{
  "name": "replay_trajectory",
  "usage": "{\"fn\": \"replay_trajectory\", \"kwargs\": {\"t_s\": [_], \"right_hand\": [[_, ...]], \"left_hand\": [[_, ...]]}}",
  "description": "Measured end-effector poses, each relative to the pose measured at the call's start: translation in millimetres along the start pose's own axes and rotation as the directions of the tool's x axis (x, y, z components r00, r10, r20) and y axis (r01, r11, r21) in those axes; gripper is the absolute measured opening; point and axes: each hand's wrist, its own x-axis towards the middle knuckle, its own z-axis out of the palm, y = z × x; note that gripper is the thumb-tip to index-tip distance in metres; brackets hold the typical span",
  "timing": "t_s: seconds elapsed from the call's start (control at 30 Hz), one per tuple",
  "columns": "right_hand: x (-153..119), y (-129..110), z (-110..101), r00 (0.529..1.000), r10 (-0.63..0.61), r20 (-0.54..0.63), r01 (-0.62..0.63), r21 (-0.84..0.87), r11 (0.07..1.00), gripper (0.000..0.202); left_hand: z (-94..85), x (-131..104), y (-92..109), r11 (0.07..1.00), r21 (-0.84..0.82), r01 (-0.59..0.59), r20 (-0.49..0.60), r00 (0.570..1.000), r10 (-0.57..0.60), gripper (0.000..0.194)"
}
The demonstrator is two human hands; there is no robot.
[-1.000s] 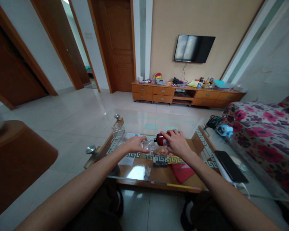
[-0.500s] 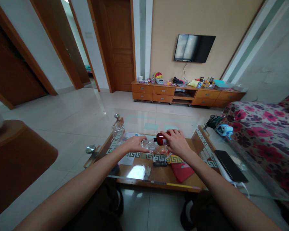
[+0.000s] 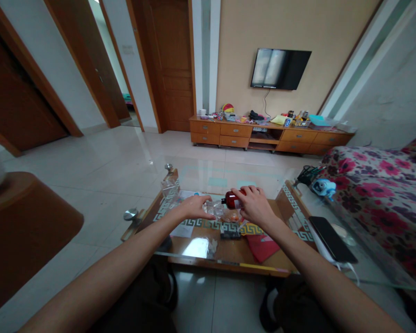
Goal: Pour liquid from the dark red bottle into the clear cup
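Note:
My right hand (image 3: 256, 206) is closed round a dark red bottle (image 3: 231, 200) with a black top. The bottle lies almost level, and its top points left toward my other hand. My left hand (image 3: 196, 207) curves its thumb and fingers round a clear, see-through cup (image 3: 211, 209) just left of the bottle's black end. Whether anything is inside the cup cannot be made out. Both hands are over the glass-topped coffee table (image 3: 208, 264). Below and behind them, small orange and clear items (image 3: 233, 215) show, partly hidden.
A black phone (image 3: 333, 238) with a white cable lies on the glass at the right, near a blue toy-like object (image 3: 324, 187). A clear container (image 3: 169, 187) stands at the left. A red item (image 3: 261, 247) and a dark box (image 3: 230, 232) appear under the glass.
Hardly anything differs. Both hands, the bottle and the cup stay in nearly the same place, and the view shifts very slightly.

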Motion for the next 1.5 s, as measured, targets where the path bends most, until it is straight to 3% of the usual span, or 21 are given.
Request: {"fn": "replay_trajectory", "kwargs": {"t_s": [0.4, 0.77, 1.0, 1.13, 1.33, 1.5], "right_hand": [[-0.3, 0.0, 2.4, 1.0, 0.006, 0.01, -0.006, -0.01, 1.0, 0.072], [-7.4, 4.1, 22.0, 0.998, -0.004, 0.063, 0.001, 0.056, 0.998, 0.079], [-3.1, 1.4, 19.0, 0.999, 0.004, 0.035, -0.009, 0.13, 0.991, 0.069], [0.3, 6.1, 12.0, 0.995, 0.089, -0.037, -0.078, 0.227, 0.971, 0.073], [3.2, 17.8, -0.6, 0.971, 0.217, -0.098, -0.175, 0.323, 0.93, 0.078], [12.6, 23.0, -9.0, 0.936, 0.313, -0.159, -0.246, 0.341, 0.907, 0.082]], "left_hand": [[1.0, 0.6, -1.9, 1.0, -0.016, -0.012, -0.004, 1.0, 0.012, 0.086], [4.1, 1.4, -6.2, 1.0, -0.021, -0.007, 0.011, 1.0, 0.007, 0.081], [8.6, 2.7, -10.4, 0.998, 0.02, -0.064, -0.06, 0.996, 0.065, 0.081], [9.6, 2.7, -13.3, 0.999, 0.023, -0.039, -0.065, 0.997, 0.041, 0.085], [17.3, 8.7, -22.2, 0.996, -0.072, 0.049, 0.023, 0.999, -0.047, 0.082], [30.9, 20.6, -18.9, 0.992, -0.084, 0.093, -0.005, 0.996, -0.094, 0.074]]}}
